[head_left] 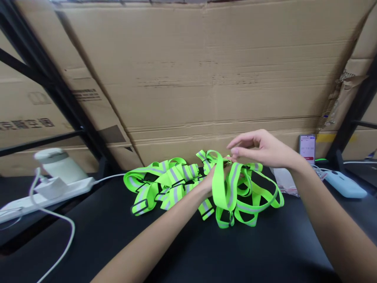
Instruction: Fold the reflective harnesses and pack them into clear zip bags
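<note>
Neon-green straps with grey reflective stripes and black buckles lie in a tangled pile [176, 179] on the black table. My left hand [219, 177] is among the straps at the pile's right side, with a loop of reflective strap [219, 188] hanging over it. Its fingers are mostly hidden behind the webbing, and they appear closed on the strap. Just above and to the right, my right hand [259, 147] hovers with its thumb and fingers apart and nothing between them. More loops [256, 208] spread over the tabletop below it.
A cardboard wall [206, 86] stands close behind the pile. On the left are a white power strip [79, 188], a cable [70, 232] and a pale lidded bottle [64, 167]. A phone [307, 147], a plastic bag [284, 181] and a light-blue case [346, 184] are on the right.
</note>
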`<state>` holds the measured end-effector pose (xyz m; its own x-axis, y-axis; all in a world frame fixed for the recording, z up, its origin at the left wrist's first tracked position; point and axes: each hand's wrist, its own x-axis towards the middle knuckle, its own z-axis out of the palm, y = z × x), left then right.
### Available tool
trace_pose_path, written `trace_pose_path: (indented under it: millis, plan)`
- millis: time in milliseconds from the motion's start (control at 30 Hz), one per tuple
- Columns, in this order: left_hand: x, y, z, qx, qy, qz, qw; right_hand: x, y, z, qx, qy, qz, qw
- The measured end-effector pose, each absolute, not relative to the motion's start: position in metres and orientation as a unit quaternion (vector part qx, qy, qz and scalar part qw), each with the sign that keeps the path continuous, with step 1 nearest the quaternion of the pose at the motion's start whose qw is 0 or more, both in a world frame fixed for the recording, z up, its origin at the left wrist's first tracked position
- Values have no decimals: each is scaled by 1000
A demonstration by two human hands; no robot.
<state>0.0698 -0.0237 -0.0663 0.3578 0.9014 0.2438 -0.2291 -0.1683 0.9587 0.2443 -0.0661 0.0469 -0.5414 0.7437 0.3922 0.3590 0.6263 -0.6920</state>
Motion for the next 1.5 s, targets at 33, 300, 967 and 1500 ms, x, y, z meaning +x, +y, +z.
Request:
trace_pose_path:
  millis: [33,300,967,1500]
  plan:
    - [69,-22,-65,580,282,482,593,250,-63,46,-379,-820,229,361]
    - [63,-21,-54,637,241,562,470,269,-35,22,-533,-756,318,210]
    - [37,-36,-51,929,318,48,183,289,-14,14,-446,-752,123,470]
    - [32,-10,-33,759,262,486,346,299,-46,41,-351,-777,384,354]
